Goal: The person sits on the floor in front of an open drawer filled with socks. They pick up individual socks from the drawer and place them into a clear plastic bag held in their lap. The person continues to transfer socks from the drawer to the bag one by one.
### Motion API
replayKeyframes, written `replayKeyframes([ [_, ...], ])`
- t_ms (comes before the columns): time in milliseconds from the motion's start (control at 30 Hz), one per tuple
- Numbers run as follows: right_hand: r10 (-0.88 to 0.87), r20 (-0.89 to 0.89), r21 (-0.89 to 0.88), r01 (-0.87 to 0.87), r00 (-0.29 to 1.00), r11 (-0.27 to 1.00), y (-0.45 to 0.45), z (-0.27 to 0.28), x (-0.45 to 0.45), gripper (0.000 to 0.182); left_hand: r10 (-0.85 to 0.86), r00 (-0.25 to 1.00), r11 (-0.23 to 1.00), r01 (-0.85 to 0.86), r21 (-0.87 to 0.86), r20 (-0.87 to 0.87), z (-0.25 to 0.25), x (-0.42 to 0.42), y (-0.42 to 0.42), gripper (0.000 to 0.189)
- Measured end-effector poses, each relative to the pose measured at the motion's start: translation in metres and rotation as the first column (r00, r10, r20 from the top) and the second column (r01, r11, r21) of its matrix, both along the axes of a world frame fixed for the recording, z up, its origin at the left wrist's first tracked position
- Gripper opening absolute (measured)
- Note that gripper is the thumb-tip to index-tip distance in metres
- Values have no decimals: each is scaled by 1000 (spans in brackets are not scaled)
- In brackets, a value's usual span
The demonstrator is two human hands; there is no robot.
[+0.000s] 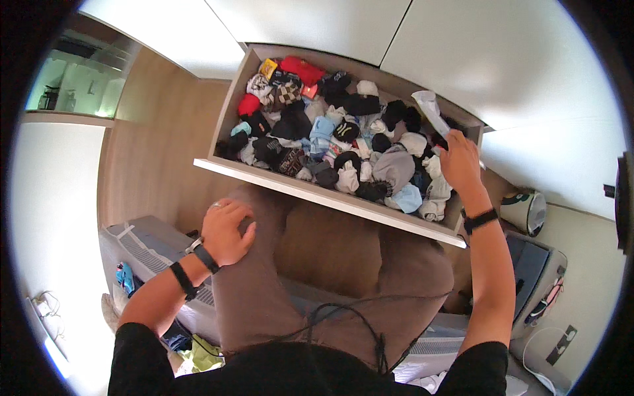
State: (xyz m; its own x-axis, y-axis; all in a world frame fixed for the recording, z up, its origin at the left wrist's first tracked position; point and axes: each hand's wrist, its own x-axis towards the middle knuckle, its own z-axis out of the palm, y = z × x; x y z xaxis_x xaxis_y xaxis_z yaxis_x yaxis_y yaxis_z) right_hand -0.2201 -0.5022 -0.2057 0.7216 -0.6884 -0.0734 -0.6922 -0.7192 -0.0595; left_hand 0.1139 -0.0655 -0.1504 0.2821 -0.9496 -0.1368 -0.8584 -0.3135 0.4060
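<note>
A pulled-out drawer [342,205] lies before me, full of loose and balled socks in black, white, grey, red and light blue. Over its right end, my right hand [460,158] grips a limp white strip [432,111]; whether it is plastic or cloth I cannot tell. The strip's free end points toward the drawer's back wall. A grey balled sock [395,166] and a light blue one [407,199] lie left of that hand. My left hand [228,231] rests on my left thigh near the knee, holding nothing, with its thumb apart from the fingers.
White cabinet doors [307,22] rise behind the drawer. A bin [525,212] stands right of it, near the wall. Black cables [342,307] cross my lap. Grey upholstered furniture [148,237] is beside and behind me, with clothes [200,354] at the lower left.
</note>
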Motion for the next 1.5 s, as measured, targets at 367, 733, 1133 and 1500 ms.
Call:
replayKeyframes([
  [367,-45,621,413,-278,782,867,239,235,-47,12,-260,891,868,46,-495,-373,120,-52,-53,63],
  [733,-590,526,849,-343,612,402,382,219,-56,28,-381,847,828,134,-545,-370,176,-113,16,10],
  [1133,-365,710,575,-196,601,794,392,230,-34,25,-527,-121,240,928,284,841,241,-169,33,28],
  [1500,-688,624,780,-253,370,572,402,236,-44,9,-498,-251,128,925,357,830,249,-180,35,31],
])
